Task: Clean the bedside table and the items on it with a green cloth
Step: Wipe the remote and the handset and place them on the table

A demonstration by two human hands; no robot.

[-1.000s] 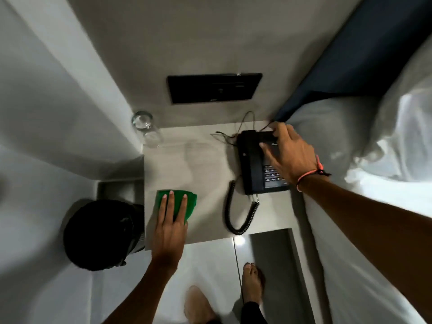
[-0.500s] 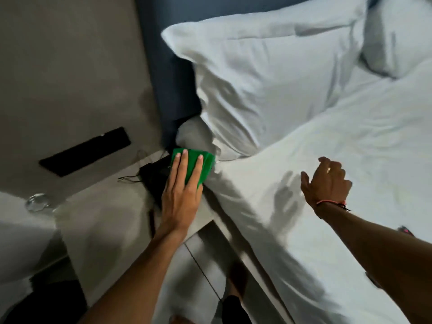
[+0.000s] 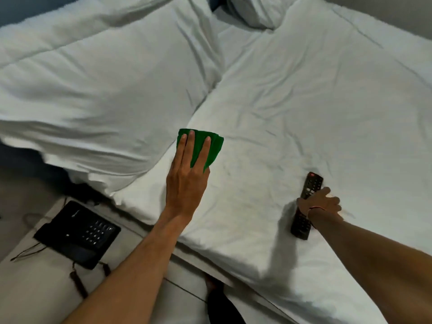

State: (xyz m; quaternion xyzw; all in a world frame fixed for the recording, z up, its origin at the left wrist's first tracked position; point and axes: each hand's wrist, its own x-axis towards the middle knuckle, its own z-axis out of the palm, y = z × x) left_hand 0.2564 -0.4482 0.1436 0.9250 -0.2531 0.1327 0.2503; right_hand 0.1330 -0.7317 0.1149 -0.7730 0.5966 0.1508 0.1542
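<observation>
Left hand (image 3: 187, 181) holds the folded green cloth (image 3: 203, 146), fingers flat along its top, thumb hidden underneath; whether it touches the bed (image 3: 304, 101) can't be told. Right hand (image 3: 320, 204) is curled down over the middle of a black remote (image 3: 312, 185) lying on the bed, apparently closing on it; full grip not confirmed. Remote's long axis runs away from the person, red button end past the fingers, butt end under the wrist. Remote lies well right of the cloth hand, so the right hand is nearer. Phone (image 3: 79, 232) sits on the tabletop (image 3: 35, 288), down-left of the left forearm. Likely next: bring remote and cloth together for wiping.
</observation>
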